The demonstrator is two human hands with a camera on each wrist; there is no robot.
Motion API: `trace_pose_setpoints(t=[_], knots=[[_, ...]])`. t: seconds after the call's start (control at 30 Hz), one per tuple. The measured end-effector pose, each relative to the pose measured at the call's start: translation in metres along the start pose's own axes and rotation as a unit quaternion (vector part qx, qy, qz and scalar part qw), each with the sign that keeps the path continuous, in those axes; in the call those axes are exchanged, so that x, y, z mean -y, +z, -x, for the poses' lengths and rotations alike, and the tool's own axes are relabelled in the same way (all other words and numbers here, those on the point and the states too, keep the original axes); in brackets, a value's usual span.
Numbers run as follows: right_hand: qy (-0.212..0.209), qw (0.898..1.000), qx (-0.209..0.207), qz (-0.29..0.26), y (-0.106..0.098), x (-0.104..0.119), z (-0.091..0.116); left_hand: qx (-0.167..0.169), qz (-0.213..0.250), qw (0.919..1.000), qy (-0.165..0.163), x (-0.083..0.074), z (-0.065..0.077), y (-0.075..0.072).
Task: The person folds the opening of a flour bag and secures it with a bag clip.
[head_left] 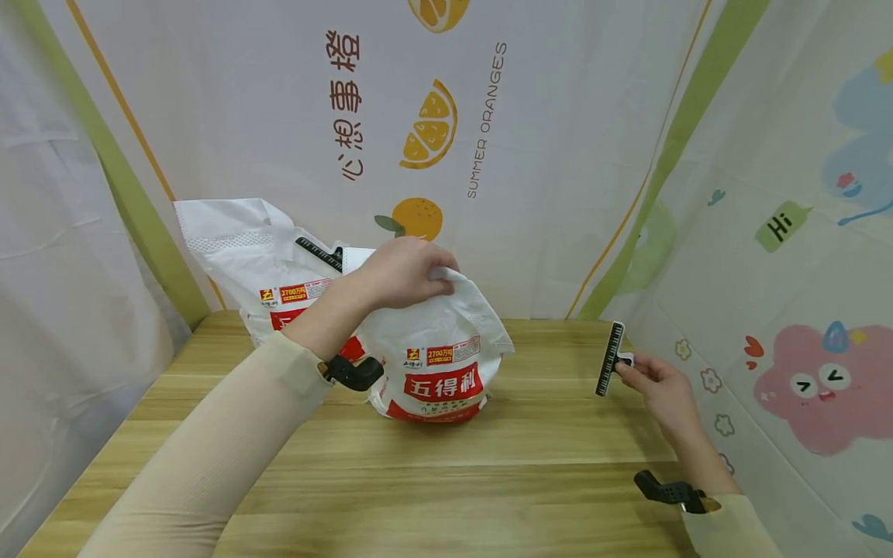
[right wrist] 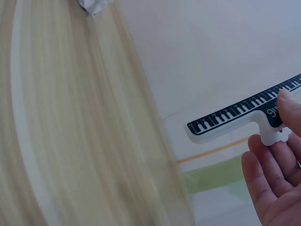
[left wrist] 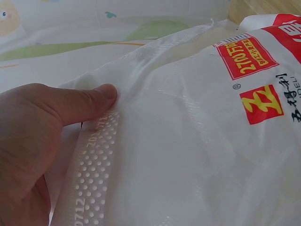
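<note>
Two white flour bags with red print stand side by side. My left hand [head_left: 408,271] grips the folded top edge of the nearer flour bag [head_left: 446,325]; its thumb [left wrist: 107,94] lies on the white plastic in the left wrist view. Behind my left forearm, the other flour bag [head_left: 237,260] is partly hidden, and a black piano-key clip [head_left: 319,254] sits across its top. Off to the right, my right hand [head_left: 663,391] pinches a second piano-key clip [head_left: 609,360] by its handle. That clip [right wrist: 235,113] is held up, apart from the bags.
Both bags rest on a wooden table [head_left: 544,434]. A white curtain with orange prints [head_left: 558,155] hangs behind it, and a patterned curtain with a pink flower [head_left: 823,387] runs close along my right hand's side.
</note>
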State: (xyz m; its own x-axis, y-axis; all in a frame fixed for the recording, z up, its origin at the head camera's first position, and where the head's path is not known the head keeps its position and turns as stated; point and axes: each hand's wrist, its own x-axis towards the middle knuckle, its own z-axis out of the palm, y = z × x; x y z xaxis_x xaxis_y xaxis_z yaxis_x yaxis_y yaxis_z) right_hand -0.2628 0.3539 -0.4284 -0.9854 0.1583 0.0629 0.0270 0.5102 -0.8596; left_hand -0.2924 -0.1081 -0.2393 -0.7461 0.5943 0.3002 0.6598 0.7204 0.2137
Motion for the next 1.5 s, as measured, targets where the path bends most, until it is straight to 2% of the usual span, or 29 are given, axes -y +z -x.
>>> trace_pose_setpoints(t=[0.33,0.87,1.2,1.5], knots=[[-0.032,0.997,-0.032,-0.059,0.004,0.019,-0.002,0.002,0.003,1.0000,-0.003,0.000,-0.001,-0.001],[-0.074,0.993,-0.070,-0.055,0.008,0.055,0.006,0.005,0.000,1.0000,-0.003,0.001,-0.002,0.001],[-0.095,0.987,-0.106,-0.072,0.015,0.071,0.007,0.002,-0.003,1.0000,-0.001,0.001,-0.001,0.001],[-0.157,0.975,-0.126,-0.094,0.025,0.079,0.006,0.000,-0.001,1.0000,-0.002,0.000,0.000,0.000]])
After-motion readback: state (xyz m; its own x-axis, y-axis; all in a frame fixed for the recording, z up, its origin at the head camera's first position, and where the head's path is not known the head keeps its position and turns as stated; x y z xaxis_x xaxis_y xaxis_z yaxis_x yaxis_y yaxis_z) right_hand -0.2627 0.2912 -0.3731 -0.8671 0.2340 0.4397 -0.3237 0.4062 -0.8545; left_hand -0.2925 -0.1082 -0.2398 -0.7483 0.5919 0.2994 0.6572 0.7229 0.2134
